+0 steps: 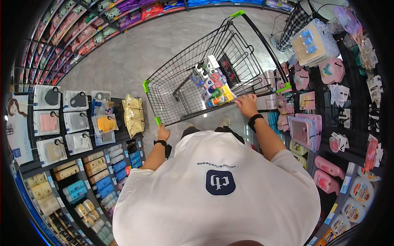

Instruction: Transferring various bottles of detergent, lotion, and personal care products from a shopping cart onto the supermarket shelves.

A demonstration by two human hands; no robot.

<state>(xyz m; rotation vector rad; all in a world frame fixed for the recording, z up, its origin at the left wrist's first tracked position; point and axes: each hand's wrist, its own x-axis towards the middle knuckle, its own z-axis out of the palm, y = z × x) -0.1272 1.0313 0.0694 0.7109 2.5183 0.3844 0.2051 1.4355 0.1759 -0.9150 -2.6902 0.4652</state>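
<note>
A black wire shopping cart [184, 70] with green corner pieces stands crosswise before me, its handlebar at the upper right. My left hand [163, 132] is closed around the green lower corner at the cart's front end. On the near top rim, towards the handlebar, my right hand [247, 105] rests with its fingers curled over the wire edge. Small packaged goods [212, 83], several of them boxes and bottles, lie heaped in the basket near the handle end. Beside them is a black panel with red bicycle pictures [228, 69]. Both wrists wear black bands.
Shelves of bottles [101, 181] and hanging packets [76, 120] stand at left, with a wire basket of yellow bags [132, 115]. Pink accessories [331, 71] hang at right. A person in checked trousers [295, 27] stands beyond the handle. Bagged goods [80, 33] line the far shelves.
</note>
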